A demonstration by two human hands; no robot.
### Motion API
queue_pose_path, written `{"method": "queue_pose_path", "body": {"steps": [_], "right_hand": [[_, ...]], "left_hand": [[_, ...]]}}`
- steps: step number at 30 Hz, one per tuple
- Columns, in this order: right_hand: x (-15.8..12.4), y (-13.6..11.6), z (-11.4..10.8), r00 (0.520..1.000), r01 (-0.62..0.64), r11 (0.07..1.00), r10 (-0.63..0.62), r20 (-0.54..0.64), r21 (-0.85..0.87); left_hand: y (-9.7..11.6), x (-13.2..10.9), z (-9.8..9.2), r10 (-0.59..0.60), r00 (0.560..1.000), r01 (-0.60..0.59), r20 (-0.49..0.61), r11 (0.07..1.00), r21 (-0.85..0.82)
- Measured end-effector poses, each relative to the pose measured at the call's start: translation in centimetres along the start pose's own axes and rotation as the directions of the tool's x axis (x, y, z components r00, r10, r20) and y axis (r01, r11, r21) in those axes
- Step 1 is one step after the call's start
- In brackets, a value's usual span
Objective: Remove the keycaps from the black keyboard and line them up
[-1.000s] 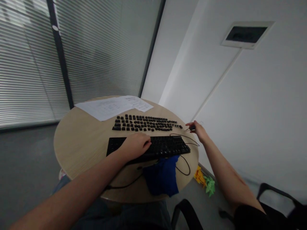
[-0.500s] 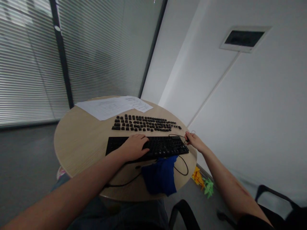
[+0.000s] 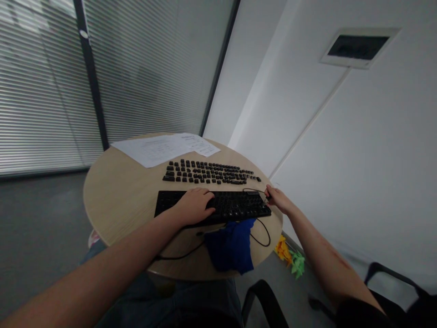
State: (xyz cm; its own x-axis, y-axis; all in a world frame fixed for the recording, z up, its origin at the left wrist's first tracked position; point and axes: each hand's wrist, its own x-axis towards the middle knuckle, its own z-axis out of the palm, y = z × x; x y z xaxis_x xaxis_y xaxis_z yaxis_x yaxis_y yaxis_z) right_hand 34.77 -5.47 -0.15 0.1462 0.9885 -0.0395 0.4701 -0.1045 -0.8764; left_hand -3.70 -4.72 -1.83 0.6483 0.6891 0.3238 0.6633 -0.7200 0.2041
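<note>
A black keyboard (image 3: 235,206) lies near the front of the round wooden table. My left hand (image 3: 195,207) rests on its left half, palm down, thumb and fingers apart. At the keyboard's right end, my right hand (image 3: 275,199) pinches a small dark tool (image 3: 268,197) with thin wire-like ends over the keys. Loose black keycaps (image 3: 211,173) stand in rows behind the keyboard. A blue cloth (image 3: 230,248) lies in front of it, hanging toward the table's edge. A black cable (image 3: 268,234) loops beside the cloth.
Printed papers (image 3: 153,149) lie at the back of the table (image 3: 116,196). Orange (image 3: 282,249) and green (image 3: 297,264) crumpled items are on the floor at the right. A chair armrest (image 3: 264,300) is near the table's front, with a white wall to the right.
The view has shifted slightly, so the table appears a little higher and farther right. Both hands stay in nearly the same places relative to the keyboard.
</note>
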Motion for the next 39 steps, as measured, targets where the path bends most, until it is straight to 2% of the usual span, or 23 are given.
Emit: {"method": "queue_pose_path", "body": {"steps": [12, 16, 21, 27, 35, 39], "right_hand": [[0.1, 1.3, -0.2, 0.996, -0.011, 0.997, 0.017, -0.086, 0.073], [-0.2, 1.8, -0.2, 0.994, 0.035, 0.994, -0.024, -0.103, 0.103], [-1.8, 1.1, 0.0, 0.979, 0.118, 0.979, -0.087, -0.185, 0.164], [-2.2, 0.3, 0.5, 0.968, 0.195, 0.979, -0.183, -0.172, 0.056], [-1.6, -0.5, 1.0, 0.983, 0.140, 0.989, -0.145, -0.112, -0.056], [-1.3, -0.4, 0.9, 0.987, 0.095, 0.991, -0.106, -0.123, -0.092]], "left_hand": [[0.1, -0.1, -0.3, 0.002, 1.000, -0.002, 0.013, 1.000, 0.007], [0.2, -0.1, -0.3, 0.004, 1.000, -0.004, 0.011, 1.000, 0.015], [0.2, 0.0, -0.2, 0.007, 1.000, -0.007, 0.009, 1.000, 0.019], [0.1, 0.0, -0.2, 0.007, 1.000, -0.007, -0.003, 1.000, 0.000], [-0.1, -0.1, -0.1, 0.008, 1.000, -0.008, 0.000, 1.000, 0.012], [-0.1, 0.0, 0.0, 0.017, 1.000, -0.017, -0.005, 1.000, 0.006]]}}
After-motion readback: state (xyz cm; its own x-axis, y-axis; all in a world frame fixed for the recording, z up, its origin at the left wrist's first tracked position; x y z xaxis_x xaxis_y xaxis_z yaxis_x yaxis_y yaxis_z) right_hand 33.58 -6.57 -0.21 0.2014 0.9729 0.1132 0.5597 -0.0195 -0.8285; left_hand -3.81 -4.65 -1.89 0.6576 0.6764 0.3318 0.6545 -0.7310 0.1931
